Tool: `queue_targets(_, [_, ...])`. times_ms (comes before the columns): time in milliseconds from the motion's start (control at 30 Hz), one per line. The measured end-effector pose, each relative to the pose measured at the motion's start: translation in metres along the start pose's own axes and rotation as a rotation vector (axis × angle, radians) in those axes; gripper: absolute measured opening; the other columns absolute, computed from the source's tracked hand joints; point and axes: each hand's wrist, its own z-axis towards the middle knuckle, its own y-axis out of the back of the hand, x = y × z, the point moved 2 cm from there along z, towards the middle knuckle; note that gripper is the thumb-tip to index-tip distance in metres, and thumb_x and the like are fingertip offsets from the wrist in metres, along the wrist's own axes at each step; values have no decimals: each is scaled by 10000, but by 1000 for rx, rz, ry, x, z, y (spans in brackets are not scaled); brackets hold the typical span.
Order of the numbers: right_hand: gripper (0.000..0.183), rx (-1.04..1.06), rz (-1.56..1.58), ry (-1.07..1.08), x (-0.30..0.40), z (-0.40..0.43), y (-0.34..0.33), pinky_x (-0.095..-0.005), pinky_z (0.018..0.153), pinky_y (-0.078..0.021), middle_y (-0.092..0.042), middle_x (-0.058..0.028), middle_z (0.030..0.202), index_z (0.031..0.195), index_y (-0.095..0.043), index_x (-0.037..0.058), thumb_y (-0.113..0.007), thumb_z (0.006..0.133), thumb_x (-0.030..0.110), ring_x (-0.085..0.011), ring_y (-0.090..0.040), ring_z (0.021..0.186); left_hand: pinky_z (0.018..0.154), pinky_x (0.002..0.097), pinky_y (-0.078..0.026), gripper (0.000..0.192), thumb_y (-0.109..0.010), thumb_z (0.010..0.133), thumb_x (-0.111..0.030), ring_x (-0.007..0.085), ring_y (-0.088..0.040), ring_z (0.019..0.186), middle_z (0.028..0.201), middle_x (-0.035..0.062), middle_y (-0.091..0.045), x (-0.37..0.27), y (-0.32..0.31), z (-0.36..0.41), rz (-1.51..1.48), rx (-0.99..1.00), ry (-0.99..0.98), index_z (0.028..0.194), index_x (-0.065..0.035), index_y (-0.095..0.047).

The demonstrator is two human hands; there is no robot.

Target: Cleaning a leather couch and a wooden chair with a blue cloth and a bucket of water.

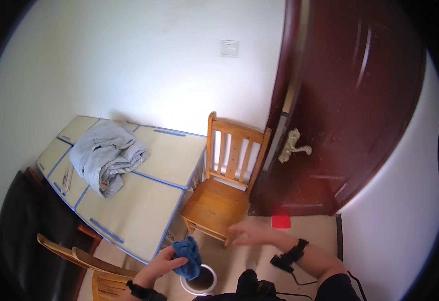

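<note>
My left hand (163, 262) grips a crumpled blue cloth (190, 254) between thumb and fingers. Below the cloth stands a white bucket (215, 281) with dark liquid inside; the cloth overlaps part of its rim in this view. My right hand (247, 232), slightly blurred, is held out with fingers apart and nothing in it. It is nearest the front right corner of a wooden chair (217, 201) with a slatted back; whether it touches the chair I cannot tell. Each wrist wears a black strap.
Left of the chair, cream tabletops with blue edging (129, 214) carry a bundled light-blue quilted fabric (106, 150). Another wooden chair (103, 269) and a dark leather seat (27, 218) stand lower left. At right are a dark red door (340, 113) and a red square (281, 222) on the floor.
</note>
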Motion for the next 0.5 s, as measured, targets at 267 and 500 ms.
queue_targets(267, [739, -704, -91, -360, -235, 118, 205, -388, 899, -432, -526, -256, 1156, 1236, -394, -56, -736, 688, 303, -351, -525, 1084, 888, 327, -470, 368, -581, 811, -38, 199, -595, 988, 1080, 104, -617, 55, -1, -13, -17, -634, -133, 1167, 31, -514])
queue_targets(500, [941, -987, 298, -493, -352, 181, 250, -363, 992, -385, -403, -257, 1336, 1386, -211, -55, -765, 688, 247, -342, -453, 1204, 847, 324, -490, 415, -583, 854, -59, 208, -592, 980, 1104, 115, -597, 52, -78, -1, -119, -976, -43, 1249, 13, -476])
